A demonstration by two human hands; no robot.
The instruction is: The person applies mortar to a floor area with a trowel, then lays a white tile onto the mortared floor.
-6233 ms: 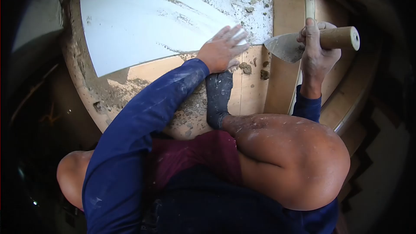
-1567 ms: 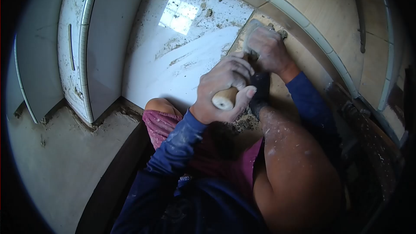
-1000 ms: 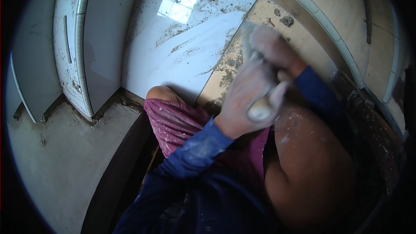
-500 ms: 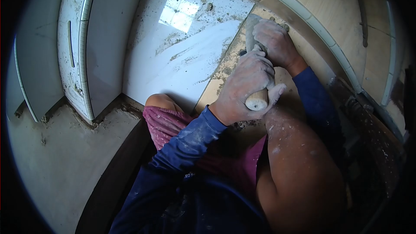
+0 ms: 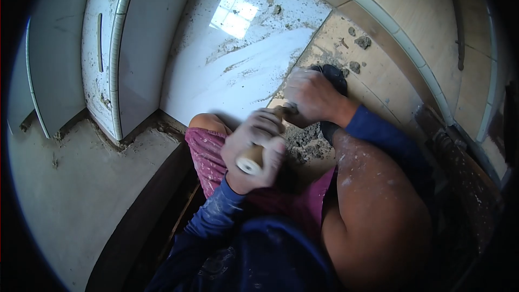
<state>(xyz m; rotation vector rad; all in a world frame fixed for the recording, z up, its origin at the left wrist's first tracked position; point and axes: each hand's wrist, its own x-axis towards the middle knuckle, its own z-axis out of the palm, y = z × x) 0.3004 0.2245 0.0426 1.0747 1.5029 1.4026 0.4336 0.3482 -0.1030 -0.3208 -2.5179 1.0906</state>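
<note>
My left hand (image 5: 253,136) is wrapped round the wooden handle (image 5: 250,164) of a trowel, whose butt end points back towards me. Just beyond it, my right hand (image 5: 313,96) is closed at the trowel's metal neck (image 5: 290,109). The blade is hidden by that hand, and motion smears the fingers, so I cannot make out what they hold. Both hands are coated in grey dust. Beneath them, crumbly mortar (image 5: 309,143) lies on the beige tiled floor (image 5: 373,89), close to my dark footwear (image 5: 335,78).
A glossy white tile (image 5: 216,84), strewn with grit, lies to the left of the beige strip. White-faced steps (image 5: 146,48) rise at the left above grey cement (image 5: 92,184). Mortar lumps (image 5: 363,42) sit near the tiled wall base (image 5: 403,40) at the right.
Both hands have drawn back towards me and to the left with the trowel. Its blade, partly visible before, is now hidden. The footwear and floor lumps have come into sight.
</note>
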